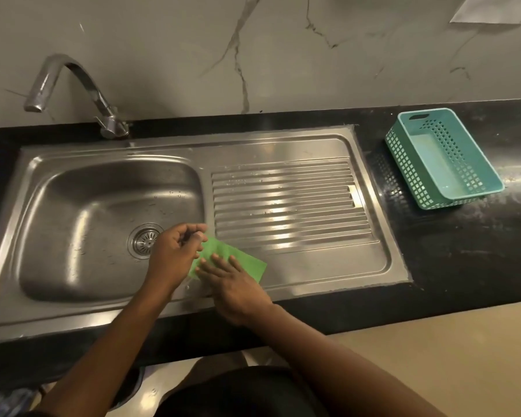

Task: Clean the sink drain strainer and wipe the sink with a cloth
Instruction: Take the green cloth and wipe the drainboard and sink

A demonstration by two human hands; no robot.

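Observation:
A green cloth (244, 261) lies flat on the steel rim between the sink basin (82, 236) and the ribbed drainboard (286, 203). My right hand (232, 284) presses on the cloth with straight fingers. My left hand (175, 251) hovers at the cloth's left corner with fingers curled, thumb and fingertips close to the cloth's edge; whether it pinches the corner is unclear. The round metal drain strainer (143, 240) sits in the basin floor, partly hidden behind my left hand.
A chrome tap (73, 85) arches over the basin's back left. A teal perforated plastic basket (439, 158) stands on the black counter (451, 251) at the right. A marble wall rises behind. Water drops dot the drainboard.

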